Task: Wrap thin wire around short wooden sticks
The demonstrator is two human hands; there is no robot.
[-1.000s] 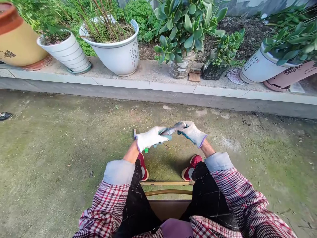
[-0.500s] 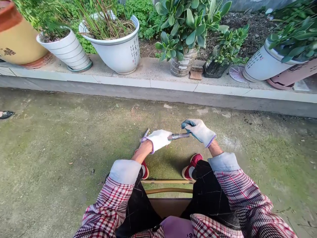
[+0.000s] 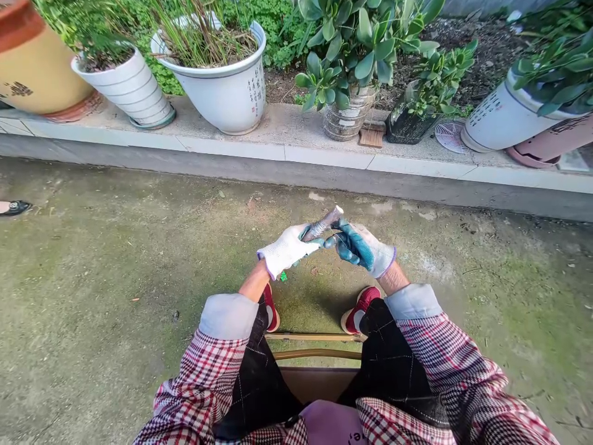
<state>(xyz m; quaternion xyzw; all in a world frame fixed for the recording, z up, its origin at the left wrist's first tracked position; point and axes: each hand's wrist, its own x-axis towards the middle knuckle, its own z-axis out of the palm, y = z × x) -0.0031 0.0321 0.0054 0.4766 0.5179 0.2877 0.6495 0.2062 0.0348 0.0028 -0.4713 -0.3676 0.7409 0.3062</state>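
Observation:
Both my hands wear white knit gloves with teal-coated palms and meet above the ground between my knees. My left hand (image 3: 286, 250) is closed round a short grey stick (image 3: 324, 223) that has thin wire coiled about its middle; the stick tilts up to the right. My right hand (image 3: 361, 247) has its palm turned up, with the fingers pinched close to the stick's wrapped part. Whether it holds the wire's end is too small to see. Something small and green (image 3: 282, 277) shows under my left hand.
I sit on a low wooden stool (image 3: 315, 355), red shoes (image 3: 359, 309) on mossy concrete. A raised ledge (image 3: 287, 151) ahead carries white pots (image 3: 229, 93), a tan pot (image 3: 32, 74), a succulent in a glass jar (image 3: 345, 117) and a black pot (image 3: 407, 127). Another person's shoe (image 3: 12, 207) is at far left.
The stick has swung from level to tilted up at the right. My right hand has turned palm up and moved in closer to my left hand.

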